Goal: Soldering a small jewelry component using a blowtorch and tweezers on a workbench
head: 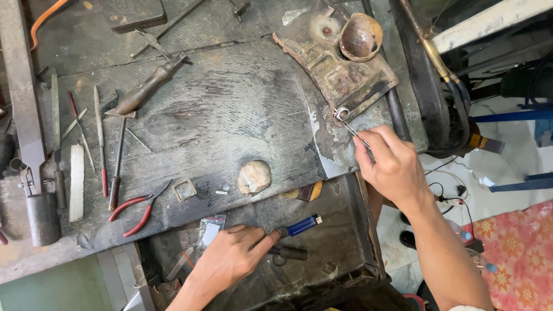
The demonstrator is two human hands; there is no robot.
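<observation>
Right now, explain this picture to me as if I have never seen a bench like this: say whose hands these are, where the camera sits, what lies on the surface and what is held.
There is no machine here, only a person working with two bare hands. The one picture comes from a camera worn on the person's head, looking down.

The surface is a dark, scorched workbench. The right hand pinches thin tweezers whose tips grip a small metal ring at the edge of a burnt, rusty-looking block. A small round bowl sits on that block.

The left hand reaches low in the view, its fingers on a blue lighter.

Lying loose at the left are red-handled pliers, several slim files and a wooden-handled tool.
</observation>
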